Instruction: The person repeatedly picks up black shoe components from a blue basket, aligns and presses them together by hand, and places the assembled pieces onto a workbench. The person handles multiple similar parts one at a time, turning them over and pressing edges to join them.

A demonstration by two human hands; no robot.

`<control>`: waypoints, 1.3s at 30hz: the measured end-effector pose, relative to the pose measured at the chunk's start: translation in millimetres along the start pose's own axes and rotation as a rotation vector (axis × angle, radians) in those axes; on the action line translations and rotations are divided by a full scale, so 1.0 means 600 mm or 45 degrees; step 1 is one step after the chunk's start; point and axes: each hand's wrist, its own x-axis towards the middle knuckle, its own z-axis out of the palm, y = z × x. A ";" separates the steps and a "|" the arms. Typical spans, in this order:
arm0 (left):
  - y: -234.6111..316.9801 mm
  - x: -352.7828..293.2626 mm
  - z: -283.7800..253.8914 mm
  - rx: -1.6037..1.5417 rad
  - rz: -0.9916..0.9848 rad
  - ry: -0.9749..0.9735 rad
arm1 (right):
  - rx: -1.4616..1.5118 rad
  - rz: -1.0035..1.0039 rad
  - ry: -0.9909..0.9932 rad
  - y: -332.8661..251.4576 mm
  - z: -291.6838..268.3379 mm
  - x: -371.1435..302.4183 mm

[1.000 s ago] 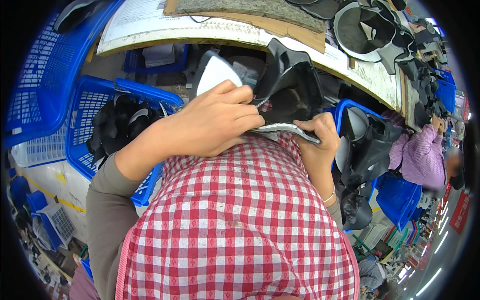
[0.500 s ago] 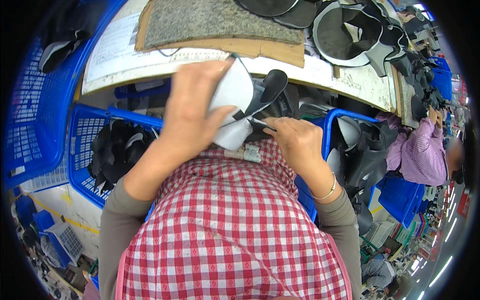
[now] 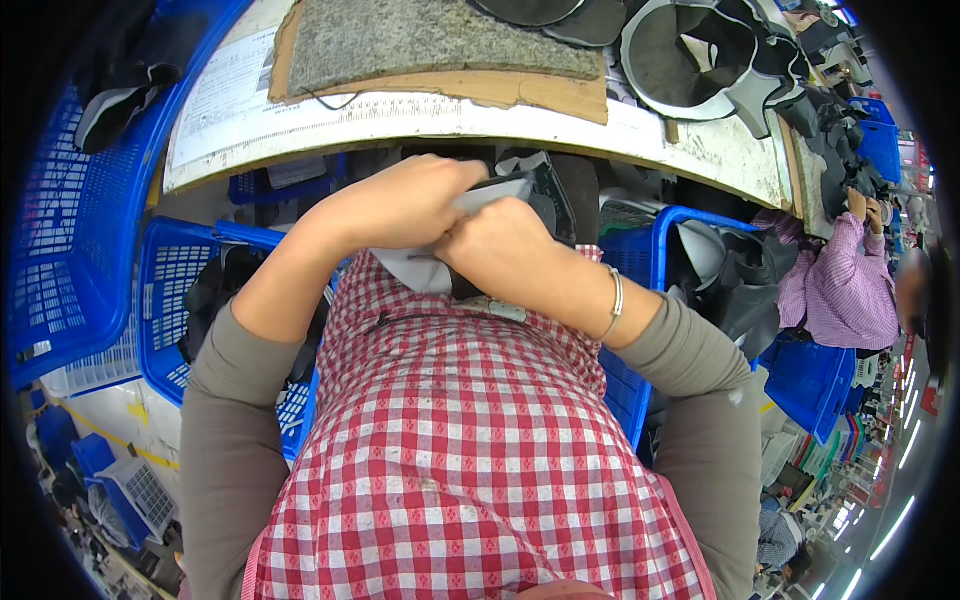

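Just beyond my apron front, close to the table's near edge, I hold a black shoe upper [image 3: 548, 195] with a pale grey-white lining. My left hand [image 3: 415, 203] is closed on it, the back of the hand upward. Right beside it my right hand [image 3: 500, 243] is curled in a grip on the same upper, knuckles up, the two hands touching or nearly so. Pale lining shows below my left hand, and the dark part sticks out beyond my right. My fingertips are hidden behind the hands.
A worktable [image 3: 640, 150] carries a grey felt pad [image 3: 430, 45] on cardboard, printed sheets and black shoe uppers [image 3: 690, 65]. Blue baskets [image 3: 175, 290] of black pieces flank me, with another blue basket [image 3: 655, 270] at right. A co-worker in a checked shirt [image 3: 850, 285] works at far right.
My left hand has come down and closed on the upper. My right hand has moved left beside it. The upper is now bunched and mostly covered by my hands.
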 end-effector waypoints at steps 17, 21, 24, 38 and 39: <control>-0.024 -0.097 0.169 0.240 0.240 -0.129 | 0.545 0.320 -0.694 0.129 -0.018 0.010; -0.038 -0.065 0.076 -0.845 -0.056 0.305 | 0.485 0.269 -0.730 0.101 -0.081 -0.007; -0.037 -0.032 0.070 -0.861 -0.148 0.179 | 0.465 0.193 -0.717 0.114 -0.101 -0.023; -0.072 0.008 0.122 -1.115 -0.373 -0.048 | -0.099 0.198 0.064 0.001 -0.041 -0.068; -0.074 0.002 0.114 -1.200 -0.286 -0.096 | -0.047 0.241 0.100 0.011 -0.036 -0.069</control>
